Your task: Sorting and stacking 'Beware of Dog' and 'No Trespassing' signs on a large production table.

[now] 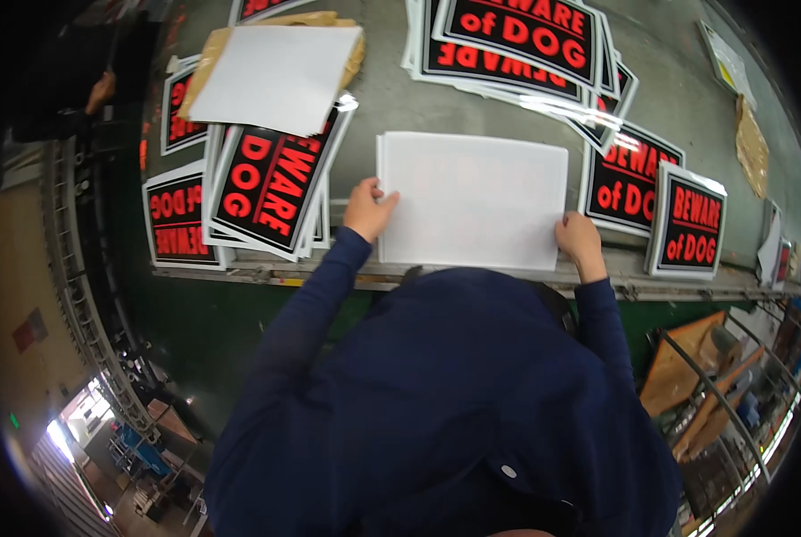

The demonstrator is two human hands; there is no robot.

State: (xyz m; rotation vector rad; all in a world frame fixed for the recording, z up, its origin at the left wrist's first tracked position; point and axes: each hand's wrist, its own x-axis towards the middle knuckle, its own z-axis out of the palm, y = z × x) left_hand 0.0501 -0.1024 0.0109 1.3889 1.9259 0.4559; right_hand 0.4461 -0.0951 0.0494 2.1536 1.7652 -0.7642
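A neat stack of white sheets [474, 201], blank side up, lies in front of me near the table's front edge. Its layered edges show on the left. My left hand [371, 211] grips the left edge, with the thumb on the upper face. On the right edge is my right hand [578, 240], its fingers curled against the lower corner; the fingertips are partly hidden. Black signs with red lettering [276, 184] form an uneven pile left of my left hand. Right of my right hand stands a squared stack of the same signs [692, 225], beside a looser one [620, 184].
A large fanned pile of signs [518, 37] covers the table's far middle. White sheets on brown wrapping paper [276, 74] overlap the left pile. A clear plastic packet [729, 57] and crumpled brown paper [751, 148] lie far right. Another person's hand [101, 92] shows at far left.
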